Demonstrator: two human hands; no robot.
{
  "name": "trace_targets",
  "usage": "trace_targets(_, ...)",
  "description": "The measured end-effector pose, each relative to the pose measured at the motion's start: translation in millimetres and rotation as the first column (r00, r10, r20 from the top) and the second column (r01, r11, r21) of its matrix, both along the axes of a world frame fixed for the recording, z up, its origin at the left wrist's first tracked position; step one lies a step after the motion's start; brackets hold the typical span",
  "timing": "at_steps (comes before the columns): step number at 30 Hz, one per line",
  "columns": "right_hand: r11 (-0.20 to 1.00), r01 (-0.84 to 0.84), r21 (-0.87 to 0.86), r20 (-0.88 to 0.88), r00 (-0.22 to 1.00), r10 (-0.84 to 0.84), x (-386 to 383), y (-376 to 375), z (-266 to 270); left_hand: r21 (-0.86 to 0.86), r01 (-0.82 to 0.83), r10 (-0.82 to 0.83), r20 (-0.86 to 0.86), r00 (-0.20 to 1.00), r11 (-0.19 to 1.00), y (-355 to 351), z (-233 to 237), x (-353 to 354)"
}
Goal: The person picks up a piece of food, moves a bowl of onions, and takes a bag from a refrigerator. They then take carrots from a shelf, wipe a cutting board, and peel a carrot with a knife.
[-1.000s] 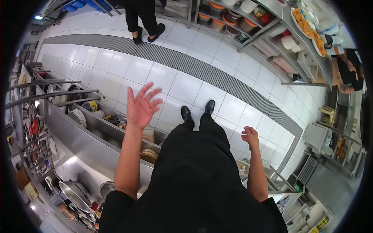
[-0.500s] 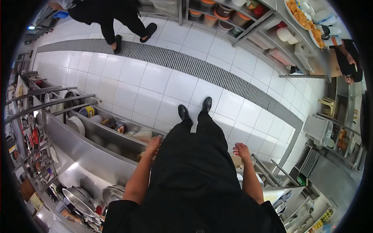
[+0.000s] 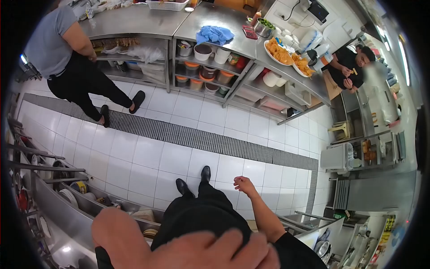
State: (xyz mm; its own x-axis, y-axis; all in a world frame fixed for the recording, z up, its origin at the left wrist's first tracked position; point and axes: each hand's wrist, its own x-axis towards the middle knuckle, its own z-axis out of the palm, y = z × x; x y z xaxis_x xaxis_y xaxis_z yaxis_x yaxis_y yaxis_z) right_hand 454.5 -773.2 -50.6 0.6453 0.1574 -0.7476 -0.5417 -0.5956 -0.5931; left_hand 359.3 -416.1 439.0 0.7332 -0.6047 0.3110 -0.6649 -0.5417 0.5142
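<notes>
My left hand (image 3: 219, 253) is raised close to the camera at the bottom, large and blurred, across the front of my black clothes (image 3: 192, 215). Its fingers bend downward and their tips are hidden, so I cannot tell if anything is in them. Out to the right, my right hand (image 3: 244, 184) hangs over the white tiled floor (image 3: 224, 168), fingers loosely bent and a little apart, with nothing in it. Below me my black shoes (image 3: 205, 173) stand on the tiles, one slightly ahead of the other.
Ahead, a floor drain grate (image 3: 197, 134) crosses the aisle before a steel counter (image 3: 210, 18) bearing a blue cloth (image 3: 215, 34) and platters of fried food (image 3: 278, 51). One person (image 3: 67, 54) stands at left, another (image 3: 349, 67) at far right. Plates (image 3: 68, 197) sit on a shelf behind-left.
My left hand has risen from beside my hip to close before the camera. The right hand has swung forward. The view has tilted up, bringing the counter top and the people into sight.
</notes>
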Motion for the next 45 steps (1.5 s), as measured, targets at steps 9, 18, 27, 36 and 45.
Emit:
trace_targets(9,0.996,0.023,-0.092,-0.136,0.990,-0.035,-48.8,-21.0,-26.2,-0.611,0.183,0.187,0.491,0.851,0.770,-78.3,1.4,-4.6)
trace_targets(18,0.993,0.114,-0.041,-0.099,0.988,-0.118,-51.8,-27.7,-19.9,-0.279,-0.153,0.117,-0.141,0.983,0.948,-11.2,-171.5,6.8)
trace_targets(27,0.777,0.049,-0.627,0.298,0.937,0.181,-121.7,-143.4,-22.8,0.950,-0.304,0.961,-0.010,-0.276,-0.077,213.4,-416.3,-239.6)
trace_targets(36,0.527,-0.385,-0.758,-0.457,0.890,-0.006,-259.3,-257.9,19.3,0.744,-0.468,0.823,0.190,-0.534,-0.476,201.2,-423.5,-298.9)
trace_targets(45,0.592,-0.354,-0.724,-0.163,0.922,0.352,-292.7,-280.4,-80.3,0.751,-0.448,0.816,0.205,-0.540,-0.485,180.8,-399.5,-279.7)
